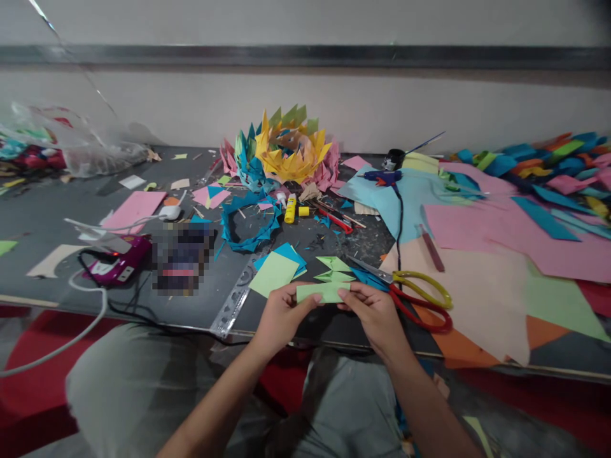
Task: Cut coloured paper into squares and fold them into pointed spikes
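Between my two hands is a folded strip of light green paper [323,293], held level near the table's front edge. My left hand [282,315] pinches its left end, thumb on top. At the other end, my right hand [375,313] grips it in the same way. Just beyond the strip lie folded green paper pieces [334,266]. A stack of green paper squares [274,275] with blue paper [292,254] beneath rests to the left. Scissors [405,286] with a yellow and a red handle lie beside my right hand, over some blue paper.
A clear ruler [233,296] lies left of the green squares. Farther back are a blue paper ring [251,222], a yellow glue stick [290,208] and folded paper crowns [293,152]. A glue gun [382,178] trails a black cord. Large pink sheets [472,226] cover the right side.
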Tool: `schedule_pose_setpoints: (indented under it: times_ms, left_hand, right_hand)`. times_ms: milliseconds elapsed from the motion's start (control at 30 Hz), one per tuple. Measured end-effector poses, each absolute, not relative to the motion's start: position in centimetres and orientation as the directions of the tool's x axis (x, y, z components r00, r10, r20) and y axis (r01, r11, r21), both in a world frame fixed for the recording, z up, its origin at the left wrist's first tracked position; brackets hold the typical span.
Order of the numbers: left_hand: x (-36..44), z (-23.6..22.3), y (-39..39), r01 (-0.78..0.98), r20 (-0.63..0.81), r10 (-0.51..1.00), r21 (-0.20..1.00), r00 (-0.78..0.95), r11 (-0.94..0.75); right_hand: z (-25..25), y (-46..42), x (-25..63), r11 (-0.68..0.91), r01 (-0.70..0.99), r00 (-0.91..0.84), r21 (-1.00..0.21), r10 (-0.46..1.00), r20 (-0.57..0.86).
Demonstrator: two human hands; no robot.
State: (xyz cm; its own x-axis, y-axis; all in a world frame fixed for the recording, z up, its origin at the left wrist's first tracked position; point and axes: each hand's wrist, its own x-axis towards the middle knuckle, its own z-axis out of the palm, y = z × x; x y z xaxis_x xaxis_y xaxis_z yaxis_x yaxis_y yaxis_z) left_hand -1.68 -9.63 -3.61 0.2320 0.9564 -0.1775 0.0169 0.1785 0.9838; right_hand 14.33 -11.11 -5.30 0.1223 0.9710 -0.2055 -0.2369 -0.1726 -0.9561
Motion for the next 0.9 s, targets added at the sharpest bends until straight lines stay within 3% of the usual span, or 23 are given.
schedule_pose_setpoints:
  times_ms: [167,367,500,667,833,900]
  left_hand:
    - [-2.1,-3.5,-9.2,0.056,-0.182,0.939,0.983,0.291,0.173]
    - [-3.0,-3.2,-9.1,0.356,-0.233,0.890,0.930,0.391,0.087]
    - [-2.7,-3.1,-9.8,0.258,-0.132,0.945,0.965,0.301,0.052]
    - [-1.7,-3.2,-11.3,0.103,-0.128,0.980,0.988,0.155,0.113]
    - [-1.5,-3.1,-12.7,0.061,-0.065,0.989,0.996,0.131,0.058]
    - [-2.2,-3.0,-13.0,0.086,-0.060,0.992,0.995,0.113,0.051]
  right_hand:
    - [-5.3,-11.2,14.4,-0.165,-0.222,0.130,-0.961,0.972,-0.197]
    - [-5.5,-11.5,14.7,-0.131,-0.121,0.100,-0.984,0.985,-0.143]
    - [-4.9,-12.0,14.5,-0.092,-0.121,0.104,-0.988,0.989,-0.105]
    - [-4.4,-13.6,12.3,-0.116,-0.239,0.091,-0.964,0.986,-0.142]
    - [-4.4,-14.1,11.8,-0.171,-0.325,0.249,-0.930,0.934,-0.258]
    - [-4.1,-13.4,13.9,-0.099,-0.368,0.401,-0.925,0.880,-0.254]
